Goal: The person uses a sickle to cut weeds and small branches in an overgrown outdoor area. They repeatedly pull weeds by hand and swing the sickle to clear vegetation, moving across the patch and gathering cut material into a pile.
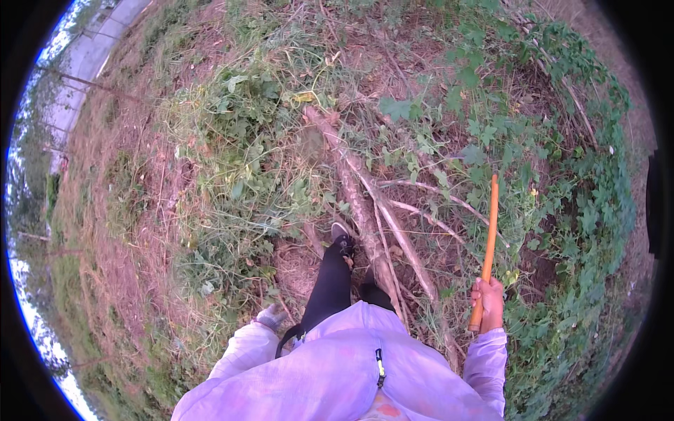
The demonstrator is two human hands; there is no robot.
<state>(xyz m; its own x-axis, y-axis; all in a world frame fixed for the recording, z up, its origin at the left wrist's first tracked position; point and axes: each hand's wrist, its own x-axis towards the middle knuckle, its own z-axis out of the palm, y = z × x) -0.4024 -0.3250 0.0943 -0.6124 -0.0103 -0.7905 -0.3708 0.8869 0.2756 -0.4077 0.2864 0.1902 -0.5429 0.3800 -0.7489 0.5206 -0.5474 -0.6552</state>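
Note:
In my right hand (pixel 488 300) is a smooth, slightly curved orange wooden handle (pixel 492 231), gripped near its butt end. It points away from me over the vines, and no tool head can be made out at its far end. My left hand (pixel 271 317), in a pale glove, hangs low beside my hip with its fingers apart and nothing seen in them. Cut logs and branches lie before me: a thick log (pixel 358 205) runs past my shoe (pixel 341 231), and a thinner branch (pixel 392 216) rests along it.
Leafy vines (pixel 595 221) cover the ground on the right. A tangled mound of weeds (pixel 242 121) lies ahead to the left. Thin side branches (pixel 447 197) stick out right of the log. Dry grass (pixel 126 210) stretches left, towards a paved road (pixel 95 58).

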